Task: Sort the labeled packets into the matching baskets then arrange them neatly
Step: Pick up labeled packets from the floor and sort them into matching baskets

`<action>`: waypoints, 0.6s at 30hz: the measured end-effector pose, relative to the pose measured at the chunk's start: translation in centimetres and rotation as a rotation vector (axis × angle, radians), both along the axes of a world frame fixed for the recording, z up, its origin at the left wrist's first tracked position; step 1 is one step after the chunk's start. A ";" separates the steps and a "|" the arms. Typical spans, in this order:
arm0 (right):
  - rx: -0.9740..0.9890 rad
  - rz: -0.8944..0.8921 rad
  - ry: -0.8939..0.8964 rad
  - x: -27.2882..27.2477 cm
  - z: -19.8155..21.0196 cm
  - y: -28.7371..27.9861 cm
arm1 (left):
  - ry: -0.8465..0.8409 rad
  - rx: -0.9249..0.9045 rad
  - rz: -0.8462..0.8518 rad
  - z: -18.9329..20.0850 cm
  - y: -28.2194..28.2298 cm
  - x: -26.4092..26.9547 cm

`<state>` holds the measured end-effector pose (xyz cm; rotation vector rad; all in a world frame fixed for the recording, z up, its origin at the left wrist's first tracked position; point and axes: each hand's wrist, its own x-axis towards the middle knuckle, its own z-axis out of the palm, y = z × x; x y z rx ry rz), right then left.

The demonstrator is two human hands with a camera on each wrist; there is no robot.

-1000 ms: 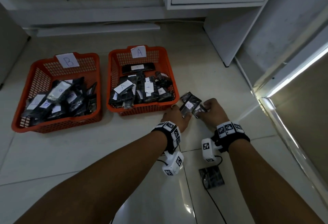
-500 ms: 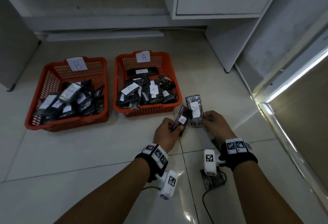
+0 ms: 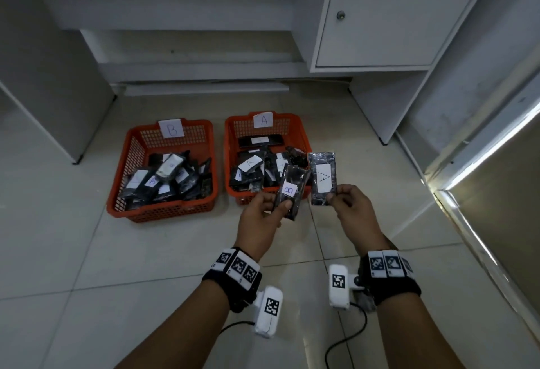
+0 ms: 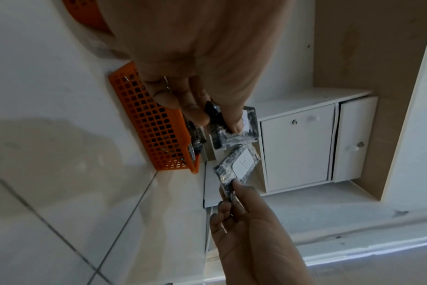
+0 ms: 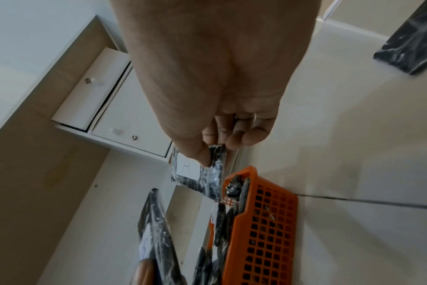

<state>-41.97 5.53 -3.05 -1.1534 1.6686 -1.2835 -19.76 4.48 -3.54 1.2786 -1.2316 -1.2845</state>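
My left hand point(image 3: 273, 207) pinches a dark packet labelled B point(image 3: 292, 190) by its lower end; the same packet point(image 4: 234, 133) shows between thumb and fingers in the left wrist view. My right hand point(image 3: 340, 196) pinches a dark packet labelled A point(image 3: 323, 177) upright by its bottom edge, also seen as packet A point(image 5: 195, 171) in the right wrist view. Both packets hang in the air in front of the orange basket marked A point(image 3: 233, 131). The orange basket marked B point(image 3: 122, 161) stands to its left. Each basket holds several dark labelled packets.
A white cabinet point(image 3: 380, 17) with a door stands behind the baskets, and a white panel point(image 3: 43, 76) at the left. One more dark packet point(image 5: 410, 48) lies on the tiled floor near my right wrist. A bright door sill point(image 3: 482, 149) runs along the right.
Both hands have risen from the floor beside basket A and drawn apart, each with one packet. The labels B and A now face me.
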 end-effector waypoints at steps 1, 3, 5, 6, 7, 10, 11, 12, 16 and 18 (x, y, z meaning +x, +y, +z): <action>-0.008 0.005 0.003 0.5 0.4 0.0 | 0.010 0.004 0.017 0.3 0.0 0.4; -0.021 0.017 0.001 1.5 1.0 -0.1 | 0.018 0.010 0.049 0.6 -0.1 1.2; -0.032 0.029 0.004 2.2 1.5 -0.1 | 0.014 0.009 0.073 0.7 -0.1 2.0; -0.036 0.034 0.006 2.6 1.7 -0.1 | 0.017 0.010 0.083 0.7 -0.2 2.4; -0.038 0.040 0.006 2.9 1.8 -0.1 | 0.023 0.009 0.094 0.8 -0.2 2.7; -0.043 0.058 -0.002 3.7 2.1 0.0 | 0.027 -0.006 0.114 0.9 -0.2 3.6; -0.045 0.062 -0.004 3.9 2.1 0.0 | 0.030 -0.010 0.118 0.8 -0.2 3.8; -0.047 0.065 -0.004 4.1 2.1 0.0 | 0.032 -0.009 0.124 0.8 -0.3 4.0; -0.059 0.051 -0.007 4.8 2.0 -0.6 | 0.023 0.007 0.148 0.5 -0.8 4.8; -0.067 0.058 0.001 5.0 1.8 -1.2 | 0.029 0.003 0.155 0.3 -1.2 5.1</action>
